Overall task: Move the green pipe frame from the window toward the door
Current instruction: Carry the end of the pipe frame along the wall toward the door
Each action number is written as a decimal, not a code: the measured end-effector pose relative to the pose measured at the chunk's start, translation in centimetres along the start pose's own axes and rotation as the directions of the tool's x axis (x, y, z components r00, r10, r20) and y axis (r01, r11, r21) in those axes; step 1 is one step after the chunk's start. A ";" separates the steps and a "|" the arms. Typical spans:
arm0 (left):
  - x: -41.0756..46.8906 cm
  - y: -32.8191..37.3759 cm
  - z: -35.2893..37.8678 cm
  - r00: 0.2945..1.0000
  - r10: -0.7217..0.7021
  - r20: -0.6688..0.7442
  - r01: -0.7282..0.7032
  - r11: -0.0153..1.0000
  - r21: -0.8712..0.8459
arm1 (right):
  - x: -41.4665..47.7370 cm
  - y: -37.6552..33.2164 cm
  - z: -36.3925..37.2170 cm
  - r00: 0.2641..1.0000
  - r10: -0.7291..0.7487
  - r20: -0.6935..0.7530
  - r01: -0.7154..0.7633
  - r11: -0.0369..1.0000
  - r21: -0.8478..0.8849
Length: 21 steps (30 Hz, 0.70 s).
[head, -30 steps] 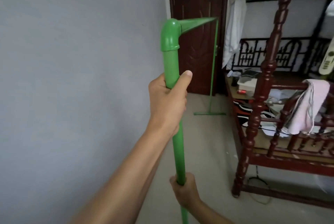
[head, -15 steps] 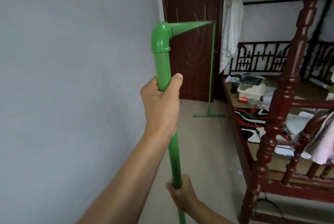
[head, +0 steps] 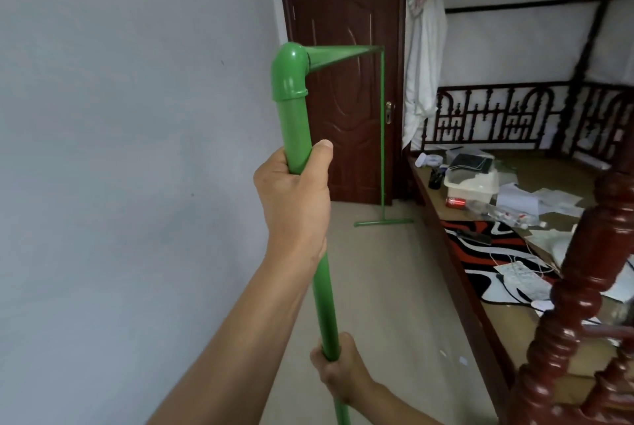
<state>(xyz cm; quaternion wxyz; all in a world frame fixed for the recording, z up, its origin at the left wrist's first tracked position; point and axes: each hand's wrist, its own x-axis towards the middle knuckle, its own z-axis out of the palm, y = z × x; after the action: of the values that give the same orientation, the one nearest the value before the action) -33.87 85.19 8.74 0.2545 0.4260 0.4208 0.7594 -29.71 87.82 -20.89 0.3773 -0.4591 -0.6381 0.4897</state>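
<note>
Door (head: 343,81) nearer; frame (head: 295,129) base cropped.

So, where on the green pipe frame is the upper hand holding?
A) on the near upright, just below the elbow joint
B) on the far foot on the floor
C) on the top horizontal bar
A: the left hand wraps the near upright of the green pipe frame just under the elbow joint.

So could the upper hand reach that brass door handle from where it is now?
Probably not. The left hand is wrapped around the near upright of the green pipe frame, and the door handle is far down the room, beside the frame's far upright. Bare floor lies between; walking closer looks unobstructed.
</note>
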 end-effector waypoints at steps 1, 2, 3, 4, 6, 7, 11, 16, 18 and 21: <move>1.5 -0.8 0.2 1.000 -0.005 0.003 0.005 1.000 -0.004 | 1.7 -0.1 0.1 1.000 0.004 -0.004 -0.004 1.000 -0.005; 3.0 -1.7 0.4 1.000 -0.011 0.005 0.011 1.000 -0.006 | 3.3 -0.1 0.1 1.000 0.013 -0.011 -0.014 1.000 -0.007; 4.4 -2.5 0.7 1.000 -0.016 0.008 0.016 1.000 -0.006 | 4.9 -0.1 0.2 0.999 0.025 -0.024 -0.025 1.000 -0.008; 5.7 -3.3 0.9 1.000 -0.019 0.013 0.020 1.000 -0.006 | 6.4 0.1 0.2 0.999 0.039 -0.036 -0.040 0.999 -0.008; 8.3 -4.7 1.3 0.999 -0.028 0.021 0.029 1.000 -0.012 | 9.2 0.2 0.2 0.996 0.067 -0.056 -0.068 0.997 -0.020; 9.5 -5.4 1.5 0.999 -0.035 0.025 0.035 0.999 -0.016 | 10.6 0.2 0.2 0.995 0.075 -0.062 -0.077 0.997 -0.025; 14.2 -7.9 2.3 0.998 -0.039 0.048 0.040 0.999 -0.023 | 15.8 -0.3 0.2 0.997 0.067 -0.043 -0.068 0.998 -0.018; 20.2 -10.8 3.5 0.997 -0.056 0.051 0.058 0.998 -0.026 | 23.1 -0.3 0.1 0.999 0.034 -0.002 -0.034 0.999 -0.020; 22.4 -11.9 3.6 0.998 -0.058 0.038 0.059 0.998 -0.021 | 25.9 -0.1 0.4 1.000 0.027 0.017 -0.026 0.999 -0.034; 25.6 -13.4 2.9 0.998 -0.060 0.010 0.060 0.998 0.000 | 29.7 -0.1 1.7 0.998 0.045 0.050 -0.042 0.997 -0.061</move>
<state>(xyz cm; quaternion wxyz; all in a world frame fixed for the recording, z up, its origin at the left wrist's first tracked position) -43.98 112.46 9.19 0.2794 0.4170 0.4319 0.7493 -40.07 115.70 -20.28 0.3362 -0.4714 -0.6515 0.4902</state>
